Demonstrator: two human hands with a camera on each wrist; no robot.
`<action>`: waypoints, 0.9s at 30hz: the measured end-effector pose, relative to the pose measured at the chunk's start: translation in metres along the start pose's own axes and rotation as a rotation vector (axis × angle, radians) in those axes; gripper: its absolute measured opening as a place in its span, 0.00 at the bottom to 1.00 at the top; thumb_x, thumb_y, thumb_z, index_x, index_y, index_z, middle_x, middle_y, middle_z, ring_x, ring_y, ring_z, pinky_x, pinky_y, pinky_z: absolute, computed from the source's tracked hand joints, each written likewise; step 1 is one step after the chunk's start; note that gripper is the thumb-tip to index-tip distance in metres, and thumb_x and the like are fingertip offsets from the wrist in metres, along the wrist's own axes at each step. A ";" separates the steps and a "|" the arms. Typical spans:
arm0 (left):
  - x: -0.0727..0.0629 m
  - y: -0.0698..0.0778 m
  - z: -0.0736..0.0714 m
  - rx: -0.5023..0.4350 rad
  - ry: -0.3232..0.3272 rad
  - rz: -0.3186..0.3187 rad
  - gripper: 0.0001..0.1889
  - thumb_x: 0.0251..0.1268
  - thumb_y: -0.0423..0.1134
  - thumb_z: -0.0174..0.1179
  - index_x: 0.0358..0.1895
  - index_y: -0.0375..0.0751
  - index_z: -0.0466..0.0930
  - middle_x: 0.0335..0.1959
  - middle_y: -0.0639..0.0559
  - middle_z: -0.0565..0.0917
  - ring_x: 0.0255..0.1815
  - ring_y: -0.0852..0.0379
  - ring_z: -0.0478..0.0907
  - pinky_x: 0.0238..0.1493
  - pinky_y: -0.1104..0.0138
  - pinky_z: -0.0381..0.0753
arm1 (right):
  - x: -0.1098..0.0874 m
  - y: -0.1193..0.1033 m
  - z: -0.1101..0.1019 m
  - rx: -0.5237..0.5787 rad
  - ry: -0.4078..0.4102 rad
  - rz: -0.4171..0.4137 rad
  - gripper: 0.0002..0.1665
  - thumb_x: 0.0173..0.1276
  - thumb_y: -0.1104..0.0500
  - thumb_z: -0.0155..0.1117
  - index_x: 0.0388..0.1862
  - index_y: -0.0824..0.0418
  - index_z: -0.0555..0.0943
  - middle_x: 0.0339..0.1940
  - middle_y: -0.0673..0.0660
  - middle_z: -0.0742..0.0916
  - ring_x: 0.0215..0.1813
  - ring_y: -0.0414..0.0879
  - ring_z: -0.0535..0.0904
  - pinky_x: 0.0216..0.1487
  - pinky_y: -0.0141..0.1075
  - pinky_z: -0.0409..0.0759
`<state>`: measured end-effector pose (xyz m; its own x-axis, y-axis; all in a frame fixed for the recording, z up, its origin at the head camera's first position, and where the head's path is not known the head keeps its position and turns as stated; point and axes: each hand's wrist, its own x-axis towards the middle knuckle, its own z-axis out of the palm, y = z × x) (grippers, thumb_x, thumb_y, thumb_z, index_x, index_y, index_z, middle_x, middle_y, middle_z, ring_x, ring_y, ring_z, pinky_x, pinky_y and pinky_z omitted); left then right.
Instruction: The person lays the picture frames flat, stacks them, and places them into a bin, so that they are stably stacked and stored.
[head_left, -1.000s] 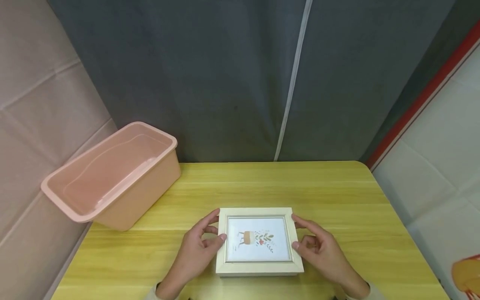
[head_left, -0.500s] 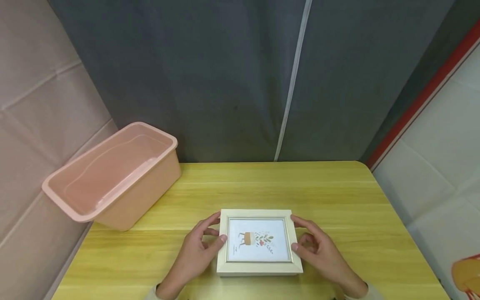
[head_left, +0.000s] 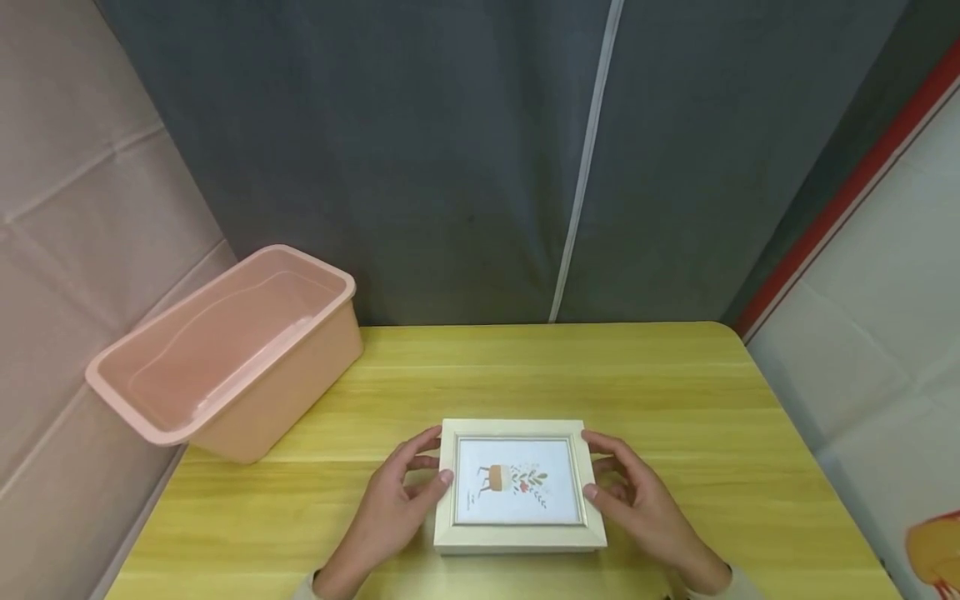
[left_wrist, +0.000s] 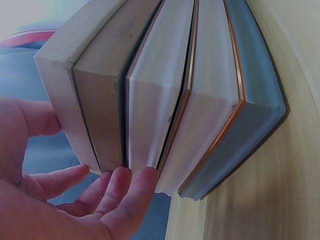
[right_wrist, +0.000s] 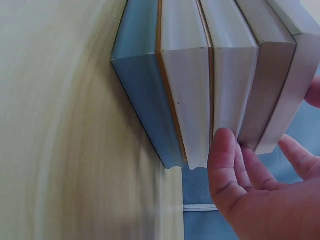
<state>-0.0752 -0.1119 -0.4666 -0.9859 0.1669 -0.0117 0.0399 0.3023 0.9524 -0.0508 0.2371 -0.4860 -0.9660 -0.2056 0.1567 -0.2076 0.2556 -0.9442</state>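
Observation:
A cream picture frame (head_left: 520, 535) with a potted-plant print lies face up at the front middle of the table. The wrist views show it on top of a stack of several thick frames: a brown frame (left_wrist: 97, 95), white frames (right_wrist: 230, 85) and a blue frame (right_wrist: 140, 75) at the bottom. My left hand (head_left: 393, 504) holds the stack's left side, thumb at the top frame's edge, forefinger by the far left corner. My right hand (head_left: 641, 500) holds the right side likewise. In both wrist views the other fingers are bent, with their tips along the frames' sides.
A pink plastic bin (head_left: 273, 396) stands at the back left of the wooden table (head_left: 637, 375). A dark grey curtain (head_left: 420, 167) hangs behind the table's back edge. Pale panels flank both sides, and an orange thing (head_left: 937, 550) shows at the lower right edge.
The top frame has shifted very slightly towards me and to the right, and its left edge sits a little straighter. Both hands stay at its sides.

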 end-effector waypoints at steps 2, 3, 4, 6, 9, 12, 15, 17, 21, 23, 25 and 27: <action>0.000 -0.001 0.000 -0.005 0.003 -0.004 0.32 0.70 0.41 0.71 0.76 0.54 0.73 0.67 0.49 0.81 0.60 0.49 0.82 0.54 0.66 0.87 | 0.001 0.000 0.001 0.031 -0.009 -0.014 0.36 0.75 0.68 0.66 0.78 0.58 0.69 0.66 0.63 0.80 0.58 0.46 0.81 0.48 0.36 0.87; -0.001 -0.001 0.000 -0.007 0.006 -0.009 0.32 0.71 0.42 0.71 0.76 0.55 0.73 0.67 0.50 0.81 0.60 0.49 0.82 0.54 0.66 0.87 | 0.001 0.000 0.001 0.046 -0.014 -0.020 0.36 0.75 0.69 0.66 0.79 0.59 0.68 0.67 0.64 0.79 0.59 0.45 0.81 0.50 0.37 0.88; -0.001 -0.002 0.000 -0.009 0.009 -0.017 0.31 0.70 0.42 0.71 0.75 0.56 0.73 0.66 0.51 0.82 0.60 0.49 0.82 0.53 0.66 0.87 | 0.001 0.000 0.002 0.057 -0.019 -0.025 0.36 0.75 0.69 0.66 0.79 0.59 0.68 0.68 0.64 0.79 0.60 0.45 0.81 0.51 0.37 0.88; -0.001 -0.003 0.000 -0.010 0.014 -0.033 0.31 0.70 0.41 0.71 0.74 0.58 0.74 0.66 0.53 0.82 0.61 0.50 0.81 0.54 0.66 0.87 | 0.001 0.000 0.002 0.079 -0.029 -0.033 0.36 0.75 0.70 0.65 0.79 0.61 0.67 0.70 0.66 0.77 0.62 0.45 0.80 0.54 0.38 0.89; -0.001 -0.004 -0.001 0.005 0.019 -0.037 0.30 0.70 0.42 0.71 0.74 0.58 0.75 0.66 0.55 0.82 0.61 0.50 0.81 0.55 0.63 0.87 | 0.001 0.003 0.003 0.100 -0.034 -0.025 0.36 0.75 0.70 0.64 0.80 0.61 0.66 0.73 0.66 0.74 0.65 0.44 0.80 0.56 0.39 0.89; -0.001 -0.003 -0.005 0.021 0.026 -0.037 0.29 0.71 0.42 0.70 0.73 0.56 0.75 0.67 0.54 0.82 0.62 0.50 0.81 0.57 0.59 0.87 | 0.000 0.005 0.003 0.101 -0.035 -0.018 0.37 0.75 0.70 0.64 0.80 0.60 0.66 0.75 0.67 0.73 0.67 0.43 0.79 0.57 0.39 0.89; -0.001 -0.001 -0.011 0.018 0.039 -0.038 0.28 0.72 0.44 0.69 0.73 0.58 0.75 0.68 0.55 0.81 0.64 0.50 0.81 0.58 0.57 0.86 | 0.000 0.006 0.002 0.078 -0.043 -0.008 0.37 0.76 0.68 0.65 0.80 0.57 0.66 0.76 0.66 0.73 0.68 0.43 0.79 0.56 0.39 0.89; -0.001 0.001 -0.016 0.013 0.048 -0.038 0.27 0.73 0.45 0.69 0.72 0.61 0.75 0.69 0.55 0.80 0.65 0.51 0.80 0.58 0.58 0.85 | 0.000 0.006 0.002 0.068 -0.051 -0.003 0.38 0.76 0.68 0.64 0.81 0.56 0.65 0.77 0.66 0.72 0.69 0.44 0.79 0.55 0.39 0.89; -0.003 0.005 -0.026 0.022 0.078 -0.021 0.26 0.74 0.43 0.68 0.71 0.61 0.74 0.69 0.56 0.79 0.65 0.52 0.80 0.58 0.63 0.86 | 0.000 0.006 0.002 0.073 -0.074 0.031 0.40 0.77 0.66 0.64 0.83 0.53 0.62 0.74 0.68 0.73 0.66 0.44 0.80 0.53 0.40 0.89; -0.005 0.007 -0.031 0.026 0.100 -0.005 0.25 0.75 0.41 0.67 0.71 0.60 0.75 0.69 0.57 0.79 0.66 0.51 0.80 0.57 0.65 0.86 | 0.000 0.007 0.003 0.078 -0.086 0.053 0.40 0.78 0.66 0.63 0.84 0.52 0.61 0.73 0.70 0.73 0.65 0.43 0.81 0.53 0.39 0.89; -0.006 0.008 -0.037 0.027 0.127 0.016 0.24 0.76 0.39 0.66 0.71 0.58 0.75 0.69 0.57 0.79 0.65 0.51 0.80 0.56 0.67 0.87 | 0.000 0.007 0.003 0.075 -0.094 0.073 0.41 0.79 0.65 0.62 0.85 0.51 0.59 0.71 0.71 0.73 0.63 0.43 0.82 0.53 0.39 0.88; -0.008 0.009 -0.043 0.031 0.159 0.045 0.23 0.77 0.38 0.64 0.71 0.55 0.75 0.68 0.57 0.79 0.65 0.52 0.79 0.56 0.69 0.87 | 0.000 0.007 0.003 0.065 -0.095 0.086 0.41 0.79 0.64 0.61 0.85 0.49 0.58 0.71 0.71 0.73 0.63 0.43 0.82 0.53 0.38 0.87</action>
<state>-0.0741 -0.1510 -0.4450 -0.9962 0.0308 0.0816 0.0872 0.3275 0.9408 -0.0520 0.2355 -0.4934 -0.9603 -0.2746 0.0492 -0.1112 0.2152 -0.9702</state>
